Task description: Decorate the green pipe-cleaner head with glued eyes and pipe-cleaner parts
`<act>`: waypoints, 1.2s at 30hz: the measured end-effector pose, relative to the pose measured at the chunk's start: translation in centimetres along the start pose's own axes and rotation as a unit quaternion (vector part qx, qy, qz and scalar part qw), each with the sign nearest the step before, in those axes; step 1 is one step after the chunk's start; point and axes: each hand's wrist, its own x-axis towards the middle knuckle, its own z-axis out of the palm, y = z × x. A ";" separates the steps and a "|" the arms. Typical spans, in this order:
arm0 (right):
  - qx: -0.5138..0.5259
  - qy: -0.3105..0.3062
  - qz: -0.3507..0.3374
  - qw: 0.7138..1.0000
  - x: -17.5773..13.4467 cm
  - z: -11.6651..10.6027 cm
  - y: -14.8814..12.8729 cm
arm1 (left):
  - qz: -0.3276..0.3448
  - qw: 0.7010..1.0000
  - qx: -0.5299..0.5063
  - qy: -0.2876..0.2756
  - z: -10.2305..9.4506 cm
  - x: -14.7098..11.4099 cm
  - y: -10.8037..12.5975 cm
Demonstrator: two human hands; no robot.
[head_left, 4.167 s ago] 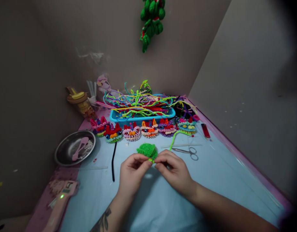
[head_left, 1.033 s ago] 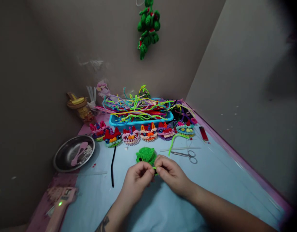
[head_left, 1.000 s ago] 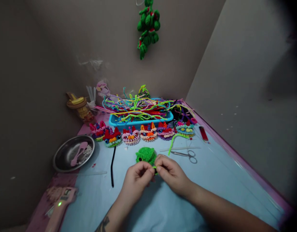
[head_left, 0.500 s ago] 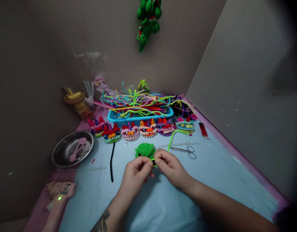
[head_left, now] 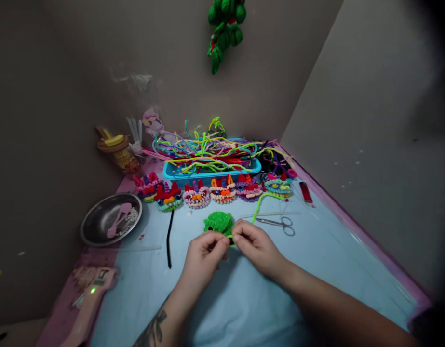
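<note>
My left hand (head_left: 203,254) and my right hand (head_left: 259,248) meet near the middle of the table, fingertips pinched. Between them runs a short bit of lime-green pipe cleaner (head_left: 230,236), gripped from both sides. Just behind my fingers is a green fuzzy figure (head_left: 219,220) with a dark eye-like spot; its lower part is hidden by my hands. A longer lime-green pipe cleaner (head_left: 259,206) curves away behind my right hand. Small scissors (head_left: 276,223) lie to the right of that hand, and a bent black pipe cleaner (head_left: 168,243) lies left of my left hand.
A blue tray (head_left: 211,177) heaped with colourful pipe cleaners stands at the back. Several fuzzy animal heads (head_left: 196,195) line its front. On the left are a metal bowl (head_left: 95,221) and a pink glue gun (head_left: 87,308). A red lighter-like object (head_left: 305,193) lies right.
The view has shifted slightly. My hands stay pinched on the lime-green pipe cleaner, with a little less of it showing between them.
</note>
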 end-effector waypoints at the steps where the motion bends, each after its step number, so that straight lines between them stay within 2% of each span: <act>1: 0.000 -0.004 -0.001 1.000 0.0 0.0 0.0 | 0.002 1.000 0.003 0.001 0.0 0.0 0.0; 4: 0.000 -0.006 -0.005 1.000 0.1 0.0 0.2 | -0.003 1.000 -0.001 0.011 0.2 0.1 -0.1; 10: 0.001 0.026 -0.002 1.000 0.2 -0.2 0.2 | -0.002 0.996 -0.077 0.035 0.7 0.1 -0.4; 14: 0.048 0.027 0.039 0.998 0.3 0.1 0.0 | 0.058 0.996 -0.011 0.062 0.8 -0.3 -0.6; 20: 0.130 0.004 0.088 0.988 0.1 0.5 0.0 | 0.160 0.977 0.095 0.101 0.6 -0.8 -0.4; 27: 0.138 0.005 0.086 0.987 0.1 0.5 -0.4 | 0.208 0.959 0.164 0.104 0.6 -0.7 -0.5; 36: 0.218 -0.024 0.143 0.965 -0.1 0.4 0.2 | 0.286 0.931 0.190 0.125 0.5 -0.4 -1.3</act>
